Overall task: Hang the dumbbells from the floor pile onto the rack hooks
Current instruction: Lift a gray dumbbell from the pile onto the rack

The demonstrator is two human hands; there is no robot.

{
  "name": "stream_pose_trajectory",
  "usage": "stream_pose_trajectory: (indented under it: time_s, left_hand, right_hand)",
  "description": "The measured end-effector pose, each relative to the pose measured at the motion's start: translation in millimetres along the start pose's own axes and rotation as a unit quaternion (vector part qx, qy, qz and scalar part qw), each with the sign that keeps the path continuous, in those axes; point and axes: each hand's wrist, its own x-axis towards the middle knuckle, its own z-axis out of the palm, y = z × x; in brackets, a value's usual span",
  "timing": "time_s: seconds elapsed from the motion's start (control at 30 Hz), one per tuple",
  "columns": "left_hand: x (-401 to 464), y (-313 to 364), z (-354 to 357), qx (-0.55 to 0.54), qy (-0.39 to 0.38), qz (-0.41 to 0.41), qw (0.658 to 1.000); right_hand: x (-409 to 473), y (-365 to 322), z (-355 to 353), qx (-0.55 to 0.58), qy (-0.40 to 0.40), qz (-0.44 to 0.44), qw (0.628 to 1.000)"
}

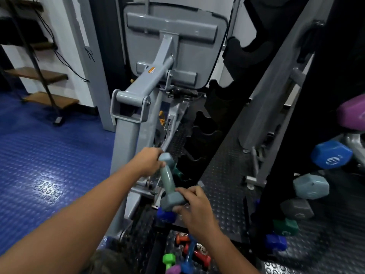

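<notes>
I hold a grey-teal dumbbell [167,180] with both hands, tilted nearly upright in front of the black rack hooks [199,147]. My left hand [149,162] grips its far head, and my right hand [194,206] grips its near head. The lower hooks beside it look bare; a green dumbbell end [178,174] shows just behind the handle. Below my right forearm lies the floor pile [187,254] of small orange, red, blue, green and purple dumbbells. A blue dumbbell head [166,215] sits right under the held one.
A grey exercise machine frame [138,107] stands close on the left of the rack. On the right, a second rack side carries purple [353,113], blue [331,155], teal [311,186], grey, green and dark blue dumbbells. Blue studded flooring [43,155] spreads left; wooden stairs stand far left.
</notes>
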Motion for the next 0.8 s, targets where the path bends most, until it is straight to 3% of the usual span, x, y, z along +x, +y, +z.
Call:
stream_pose_trajectory:
  time_s: [0.4, 0.5, 0.6, 0.7, 0.8]
  left_hand:
    - [92.4, 12.6, 7.9, -0.094, 0.026, 0.037, 0.995]
    - [103.7, 2.2, 16.7, -0.197, 0.015, 0.019, 0.98]
    - [106.8, 14.6, 31.1, -0.36, 0.025, 0.004, 0.933]
    - [112.7, 39.3, 55.4, -0.344, 0.047, 0.005, 0.938]
    - [114.5, 35.5, 74.6, -0.357, 0.084, -0.03, 0.93]
  right_hand:
    - [40.5, 18.5, 33.2, 0.04, 0.222, 0.033, 0.974]
    - [40.9, 18.0, 39.9, 0.084, 0.259, 0.031, 0.962]
    - [39.8, 25.0, 49.2, 0.12, 0.291, 0.07, 0.946]
    - [26.2, 39.5, 51.7, 0.19, 0.277, 0.166, 0.927]
    - [10.4, 52.6, 41.5, 0.214, 0.244, 0.207, 0.923]
